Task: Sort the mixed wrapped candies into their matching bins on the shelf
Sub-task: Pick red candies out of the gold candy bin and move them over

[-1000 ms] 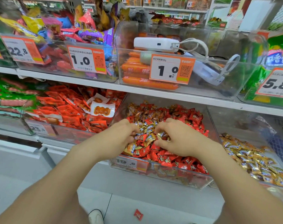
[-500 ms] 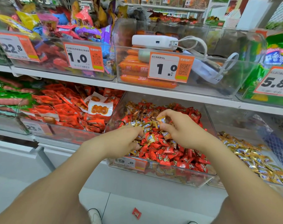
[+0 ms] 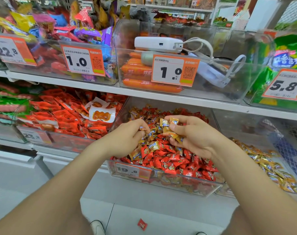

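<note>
**Two hands picking gold candies out of a bin of red ones**

A person stands at a shop shelf. On the lower shelf, a clear middle bin [image 3: 176,184] holds a heap of red candies [image 3: 171,160] with gold candies [image 3: 168,123] mixed in, mostly toward its back and left side.

The right hand [image 3: 195,139] hovers above the centre of the bin. Its fingers are curled around a small bunch of gold candies: two show plainly at the fingertips, at least two more lie in the palm, and an exact count is not possible. The left hand [image 3: 125,139] reaches in from the left edge, fingers bent down and seemingly pinching one gold candy.

The right-hand bin [image 3: 237,121] holds only gold pieces, which probably makes it their home.

The candies are likely light and hard, in slick, crinkly wrappers. They are best pinched by the twisted ends or scooped several at a time, because loose ones slip easily.

The red candies are too many to count. One red candy [image 3: 142,224] lies on the floor below the bin's front edge.
</note>
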`<action>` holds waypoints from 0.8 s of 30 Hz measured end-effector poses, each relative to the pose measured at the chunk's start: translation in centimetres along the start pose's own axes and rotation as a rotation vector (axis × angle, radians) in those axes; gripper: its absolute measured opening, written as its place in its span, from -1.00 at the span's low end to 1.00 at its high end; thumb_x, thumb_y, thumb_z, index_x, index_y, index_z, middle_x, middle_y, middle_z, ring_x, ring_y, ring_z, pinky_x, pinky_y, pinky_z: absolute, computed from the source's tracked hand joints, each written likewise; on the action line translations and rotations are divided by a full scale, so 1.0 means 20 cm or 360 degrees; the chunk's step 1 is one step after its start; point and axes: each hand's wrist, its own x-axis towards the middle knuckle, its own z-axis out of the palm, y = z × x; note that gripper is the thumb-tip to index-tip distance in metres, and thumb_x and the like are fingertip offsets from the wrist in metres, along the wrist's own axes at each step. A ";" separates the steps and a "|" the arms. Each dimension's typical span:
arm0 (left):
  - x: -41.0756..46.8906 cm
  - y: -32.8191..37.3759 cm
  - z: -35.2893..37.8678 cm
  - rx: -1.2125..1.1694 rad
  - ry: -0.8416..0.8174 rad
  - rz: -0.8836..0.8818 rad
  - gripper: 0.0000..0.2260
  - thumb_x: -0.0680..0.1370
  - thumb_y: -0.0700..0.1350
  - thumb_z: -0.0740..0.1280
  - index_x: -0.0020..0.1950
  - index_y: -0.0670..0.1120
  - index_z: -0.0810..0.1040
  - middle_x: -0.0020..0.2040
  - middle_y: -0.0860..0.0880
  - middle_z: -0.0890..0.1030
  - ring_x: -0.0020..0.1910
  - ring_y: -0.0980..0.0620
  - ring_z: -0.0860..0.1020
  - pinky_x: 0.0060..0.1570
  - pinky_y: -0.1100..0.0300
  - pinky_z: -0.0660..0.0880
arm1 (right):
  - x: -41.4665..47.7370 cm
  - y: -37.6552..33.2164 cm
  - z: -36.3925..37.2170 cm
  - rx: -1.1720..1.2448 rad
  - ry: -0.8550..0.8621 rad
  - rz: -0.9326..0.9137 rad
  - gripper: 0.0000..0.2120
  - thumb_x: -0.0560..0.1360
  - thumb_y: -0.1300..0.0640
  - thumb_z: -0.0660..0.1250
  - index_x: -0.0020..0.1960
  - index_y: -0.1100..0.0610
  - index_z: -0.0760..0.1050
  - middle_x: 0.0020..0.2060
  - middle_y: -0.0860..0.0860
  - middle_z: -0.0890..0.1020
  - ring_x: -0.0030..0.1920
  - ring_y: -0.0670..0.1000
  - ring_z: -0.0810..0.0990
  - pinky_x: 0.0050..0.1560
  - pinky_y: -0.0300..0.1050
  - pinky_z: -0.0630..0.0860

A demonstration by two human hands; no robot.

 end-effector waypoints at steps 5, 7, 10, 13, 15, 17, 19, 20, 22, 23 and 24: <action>0.02 0.04 0.00 -0.0050 0.0139 -0.0047 -0.74 0.66 -0.22 0.21 0.00 0.09 0.61 -0.21 -0.18 0.69 -0.46 -0.05 0.53 -0.48 0.12 0.53 | 0.01 -0.03 0.00 0.0558 -0.0031 0.0277 -0.70 0.69 0.38 0.16 0.34 0.26 0.56 0.09 0.25 0.52 -0.11 0.11 0.51 -0.35 -0.16 0.59; 0.02 0.05 0.01 -0.0084 0.0172 -0.0090 -0.87 0.61 -0.18 0.30 -0.05 0.01 0.61 -0.39 -0.09 0.63 -0.56 0.04 0.42 -0.53 0.21 0.41 | 0.00 -0.04 -0.01 0.0694 -0.0026 0.0341 -0.67 0.65 0.36 0.15 0.34 0.23 0.55 0.02 0.22 0.52 -0.22 0.08 0.48 -0.45 -0.18 0.50; 0.03 0.07 0.02 -0.0085 0.0223 -0.0146 -0.85 0.52 -0.02 0.48 -0.15 -0.05 0.60 -0.42 -0.01 0.64 -0.53 0.07 0.52 -0.46 0.29 0.46 | -0.01 -0.04 -0.02 0.0757 0.0021 0.0368 -0.69 0.57 0.28 0.12 0.24 0.15 0.52 -0.15 0.14 0.52 -0.35 0.01 0.40 -0.59 -0.23 0.30; 0.05 0.04 0.02 0.0057 0.0344 -0.0085 -0.52 0.55 0.26 0.43 -0.38 -0.07 0.54 -0.46 0.01 0.60 -0.34 0.12 0.64 -0.14 0.22 0.55 | 0.00 -0.03 -0.01 0.0541 0.0116 0.0333 -0.91 0.61 0.09 0.24 0.06 0.08 0.49 -0.31 0.03 0.47 -0.43 -0.04 0.34 -0.64 -0.25 0.18; 0.06 0.02 0.02 0.0156 0.0327 -0.0033 -0.51 0.62 0.26 0.33 -0.34 -0.06 0.59 -0.48 0.01 0.57 -0.42 0.04 0.61 -0.17 0.13 0.60 | 0.02 -0.01 -0.01 0.0274 0.0271 0.0235 -0.81 0.61 -0.07 0.37 0.00 0.05 0.49 -0.32 -0.01 0.44 -0.51 -0.07 0.34 -0.63 -0.24 0.17; 0.06 0.01 0.02 0.0242 0.0273 -0.0008 -0.73 0.69 0.13 0.30 -0.07 0.03 0.68 -0.34 0.00 0.67 -0.39 0.06 0.64 -0.27 0.15 0.56 | 0.02 -0.01 0.01 0.0020 0.0439 0.0125 -0.70 0.57 -0.15 0.45 0.05 0.07 0.51 -0.23 0.01 0.47 -0.54 -0.08 0.36 -0.59 -0.21 0.22; 0.05 0.00 0.01 0.0269 0.0227 0.0040 -0.85 0.71 -0.03 0.28 0.17 0.10 0.65 -0.20 0.07 0.68 -0.36 0.15 0.63 -0.30 0.24 0.51 | 0.02 -0.01 0.02 -0.0086 0.0548 0.0078 -0.64 0.56 -0.17 0.46 0.07 0.12 0.54 -0.16 0.04 0.49 -0.49 -0.05 0.36 -0.56 -0.19 0.26; 0.05 -0.01 0.00 0.0283 0.0185 0.0083 -0.81 0.72 -0.07 0.28 0.26 0.12 0.62 -0.14 0.10 0.66 -0.31 0.16 0.63 -0.26 0.23 0.52 | 0.02 -0.01 0.02 -0.0091 0.0587 0.0056 -0.64 0.57 -0.16 0.46 0.05 0.14 0.55 -0.18 0.03 0.48 -0.46 -0.04 0.34 -0.56 -0.20 0.27; 0.05 -0.01 0.00 0.0337 0.0059 0.0182 -0.73 0.72 -0.10 0.27 0.38 0.14 0.57 -0.04 0.12 0.60 -0.16 0.16 0.59 -0.11 0.15 0.54 | 0.02 -0.01 0.03 -0.0039 0.0583 -0.0025 -0.69 0.58 -0.11 0.45 0.00 0.14 0.54 -0.30 0.00 0.40 -0.48 -0.04 0.30 -0.60 -0.22 0.22; 0.05 -0.01 0.01 0.0383 -0.0003 0.0218 -0.72 0.72 -0.09 0.27 0.40 0.15 0.56 0.00 0.11 0.55 -0.09 0.15 0.57 -0.03 0.12 0.52 | 0.01 -0.02 0.03 -0.0029 0.0571 -0.0087 -0.71 0.59 -0.09 0.46 -0.03 0.14 0.53 -0.36 -0.02 0.37 -0.50 -0.03 0.31 -0.60 -0.22 0.21; 0.06 0.00 0.02 0.0429 -0.0047 0.0242 -0.72 0.72 -0.07 0.27 0.40 0.17 0.55 0.02 0.12 0.50 -0.05 0.12 0.53 0.03 0.09 0.50 | 0.01 -0.02 0.03 -0.0067 0.0564 -0.0162 -0.71 0.59 -0.08 0.46 -0.08 0.13 0.51 -0.41 -0.02 0.36 -0.52 -0.01 0.34 -0.59 -0.21 0.23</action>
